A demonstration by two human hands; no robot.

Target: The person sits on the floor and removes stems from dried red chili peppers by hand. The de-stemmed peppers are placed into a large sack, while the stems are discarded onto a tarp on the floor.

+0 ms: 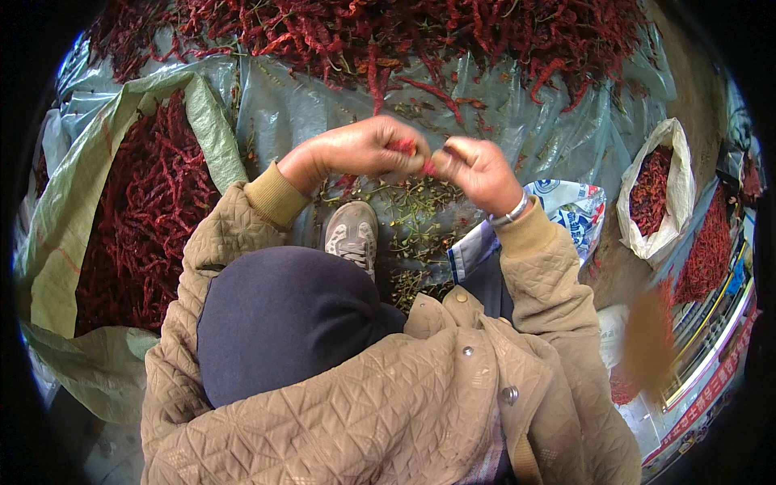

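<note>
My left hand (370,148) is closed around a dried red chili pepper (401,146), part of which shows between thumb and fingers. Close by on the right, the bent fingers of my right hand (482,173) pinch a red chili end (429,168) between the two hands. Whether both red bits belong to one pepper is hidden by the fingers. My right wrist wears a silver bracelet (511,210). Beneath the hands, green chili stems (418,209) lie scattered on a plastic sheet (291,115).
A large heap of dried red chilies (424,30) spreads across the far side. On my left stands an open woven sack (51,267) full of chilies. At right are a printed bag (579,218) and a smaller white sack (685,182) containing chilies. My shoe (351,236) rests among the stems.
</note>
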